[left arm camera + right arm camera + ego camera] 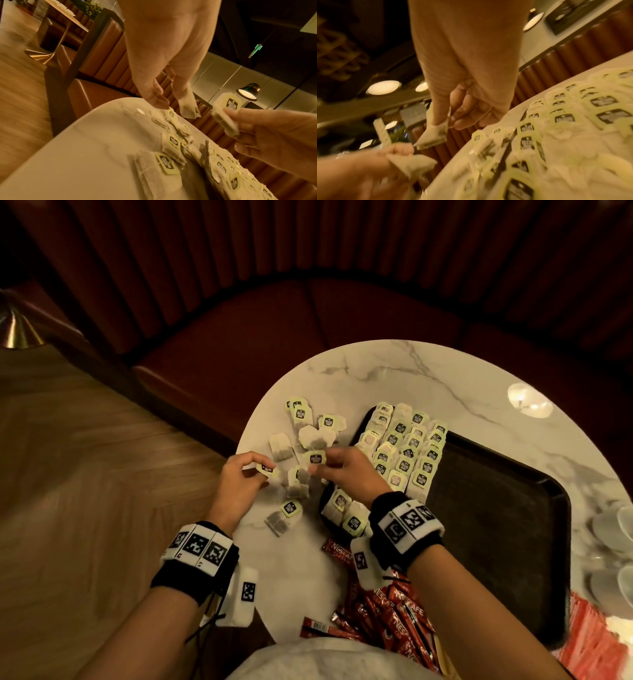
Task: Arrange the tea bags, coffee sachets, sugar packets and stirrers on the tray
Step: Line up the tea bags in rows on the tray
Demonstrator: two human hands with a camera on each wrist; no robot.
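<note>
At the left edge of the round marble table (445,378), a tea bag (266,468) is pinched by its green tag between the thumb and curled fingers of the left hand (239,484), raised just above the tabletop. Loose tea bags (308,436) are scattered on the marble to the right of that hand and beyond it, with one more (284,517) lying nearer, between the two wrists. A second tea bag (317,458) is held by the right hand (346,474), thumb and fingertips closed on it, above the loose pile and just left of the tray. On the far left part of the dark tray (513,542), tea bags are laid in overlapping rows (407,450), tags upward; the rest of the tray's floor is bare. Red Nescafé coffee sachets (394,611) are heaped on the table at the near edge, below the right wrist. Red-and-white packets (592,642) are seen at the near right, too blurred to be named.
</note>
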